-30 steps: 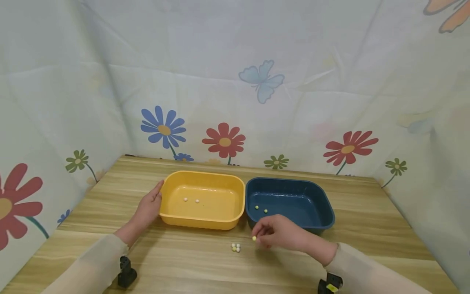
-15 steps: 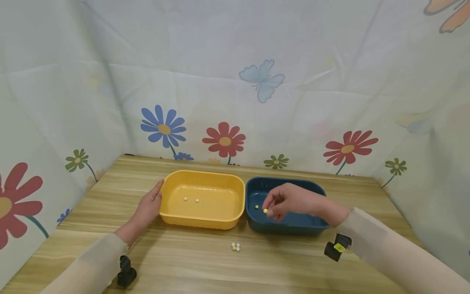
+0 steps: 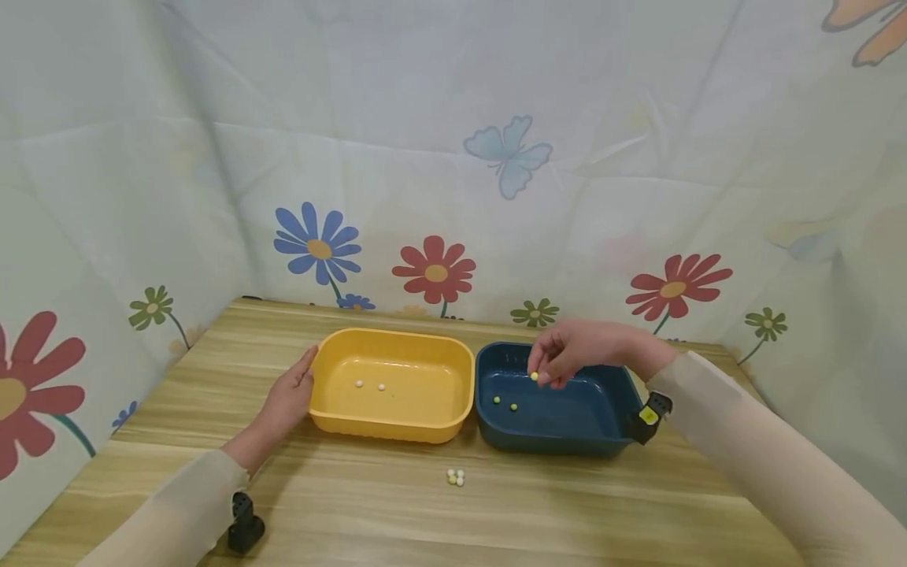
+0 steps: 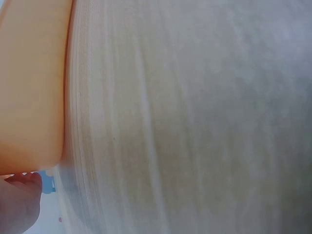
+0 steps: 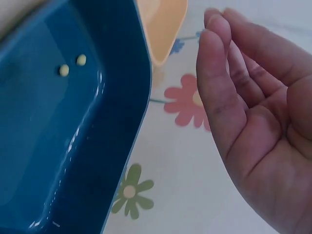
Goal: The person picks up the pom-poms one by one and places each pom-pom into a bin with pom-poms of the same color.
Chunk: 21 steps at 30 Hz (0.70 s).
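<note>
My right hand [image 3: 577, 350] is over the blue basin [image 3: 560, 441], pinching a small yellow ball [image 3: 534, 376] between thumb and fingertips. In the right wrist view its fingertips [image 5: 214, 41] meet and the ball is hidden. Two yellow-green balls [image 3: 505, 404] lie on the basin's floor, to the left. At the left end of the yellow basin [image 3: 390, 431], my left hand [image 3: 286, 398] rests with fairly straight fingers against the outer wall. That basin contains two white balls [image 3: 371, 386]. The left wrist view catches part of this hand [image 4: 19, 202] beside the wall.
On the wooden table [image 3: 354, 504], in front of the basins, sits a tight cluster of several small balls [image 3: 456, 477], white ones and a yellow one. Both basins stand side by side. A flower-printed cloth [image 3: 567, 236] hangs behind and at the sides.
From the table beside the cluster, my right hand has risen with the yellow ball and moved right and away, over the blue basin. The left hand has stayed put.
</note>
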Each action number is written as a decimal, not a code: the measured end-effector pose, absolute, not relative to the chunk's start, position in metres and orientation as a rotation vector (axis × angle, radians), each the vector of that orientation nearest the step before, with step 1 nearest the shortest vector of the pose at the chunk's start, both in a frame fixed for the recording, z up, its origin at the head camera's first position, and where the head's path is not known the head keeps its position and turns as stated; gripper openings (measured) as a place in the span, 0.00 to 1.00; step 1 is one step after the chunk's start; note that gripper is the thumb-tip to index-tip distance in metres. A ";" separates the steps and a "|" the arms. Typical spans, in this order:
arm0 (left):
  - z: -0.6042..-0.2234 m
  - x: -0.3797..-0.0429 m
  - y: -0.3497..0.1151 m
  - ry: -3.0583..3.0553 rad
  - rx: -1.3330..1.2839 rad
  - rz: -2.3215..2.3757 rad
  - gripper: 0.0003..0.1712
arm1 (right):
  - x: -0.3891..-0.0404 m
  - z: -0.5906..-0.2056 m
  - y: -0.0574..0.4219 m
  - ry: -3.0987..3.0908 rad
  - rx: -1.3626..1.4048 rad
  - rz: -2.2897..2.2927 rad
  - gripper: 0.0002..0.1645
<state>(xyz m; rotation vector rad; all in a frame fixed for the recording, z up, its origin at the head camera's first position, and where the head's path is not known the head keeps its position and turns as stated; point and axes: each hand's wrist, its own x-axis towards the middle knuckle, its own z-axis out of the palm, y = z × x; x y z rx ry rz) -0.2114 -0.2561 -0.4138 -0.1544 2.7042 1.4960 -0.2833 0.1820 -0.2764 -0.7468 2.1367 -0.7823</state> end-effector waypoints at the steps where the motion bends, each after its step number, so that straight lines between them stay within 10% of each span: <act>1: -0.414 -0.212 -0.256 2.703 -0.151 1.497 0.32 | -0.286 -0.277 0.183 2.132 -0.748 -0.768 0.14; 21: -0.414 -0.211 -0.256 2.707 -0.145 1.496 0.32 | -0.337 -0.335 0.195 1.975 -0.562 -0.813 0.06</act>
